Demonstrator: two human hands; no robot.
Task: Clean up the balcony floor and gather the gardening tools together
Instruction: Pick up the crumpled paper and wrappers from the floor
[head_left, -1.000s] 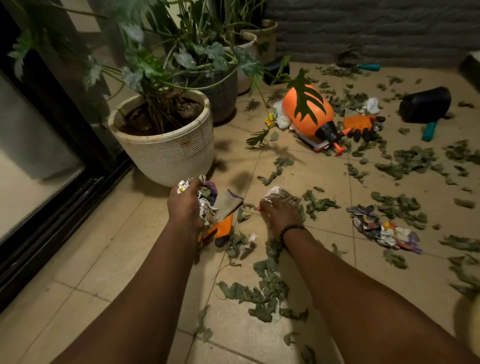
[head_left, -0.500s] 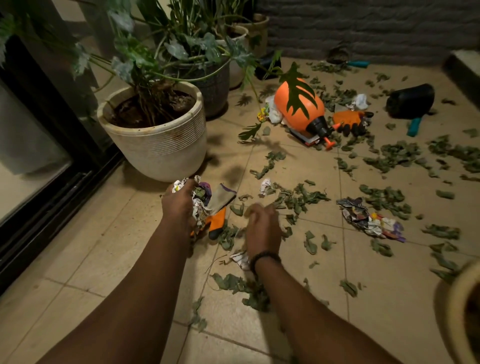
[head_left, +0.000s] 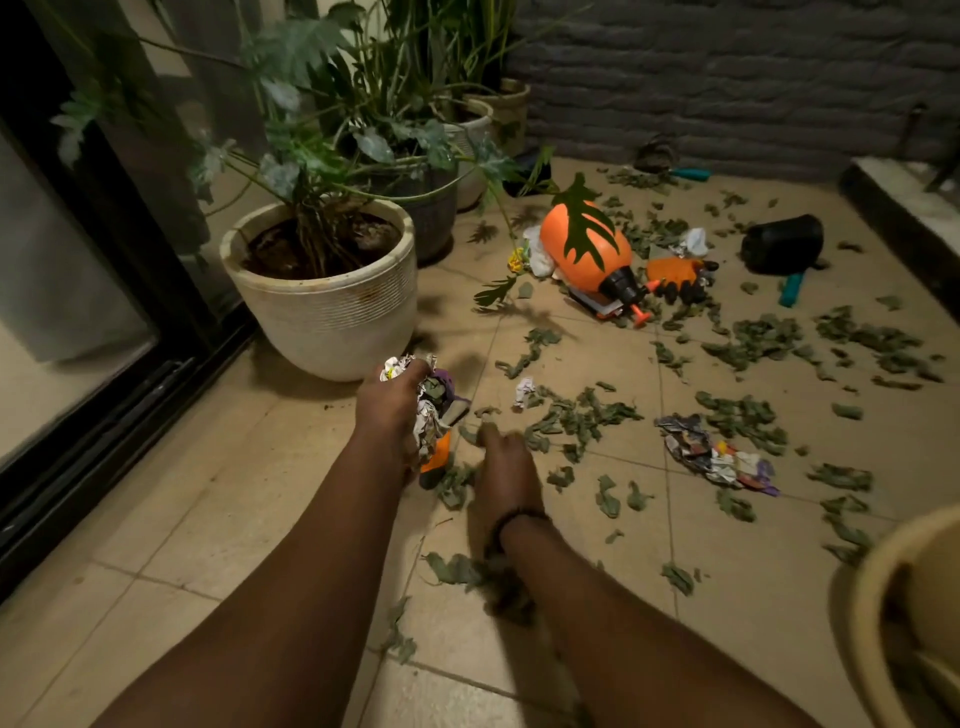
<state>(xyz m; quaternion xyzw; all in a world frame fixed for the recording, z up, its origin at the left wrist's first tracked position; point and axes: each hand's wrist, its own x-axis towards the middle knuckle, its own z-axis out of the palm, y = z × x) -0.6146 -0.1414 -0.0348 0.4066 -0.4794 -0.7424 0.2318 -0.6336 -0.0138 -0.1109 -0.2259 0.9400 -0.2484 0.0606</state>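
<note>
Clutched in the left hand (head_left: 390, 402) is a wad of crumpled paper (head_left: 423, 415) together with an orange-and-grey glove (head_left: 439, 452) — the fingers curl round the bundle, just in front of the white plant pot (head_left: 332, 317). Beside it the right hand (head_left: 506, 467) reaches low over the tiled floor (head_left: 260, 493) among dry leaves (head_left: 576, 415); it is blurred, so whether its grip is spread or closed cannot be told.

Further out lie a small white paper ball (head_left: 523, 388) and a flattened heap of colourful crumpled paper (head_left: 717, 457). Near the brick wall an orange spray bottle (head_left: 587, 249) lies on its side, touching an orange glove (head_left: 675, 275). Well to the right sit a black pot (head_left: 782, 243) tipped over and a teal-handled tool (head_left: 790, 288) just beside it — another teal handle (head_left: 688, 174) rests at the wall's foot.
</note>
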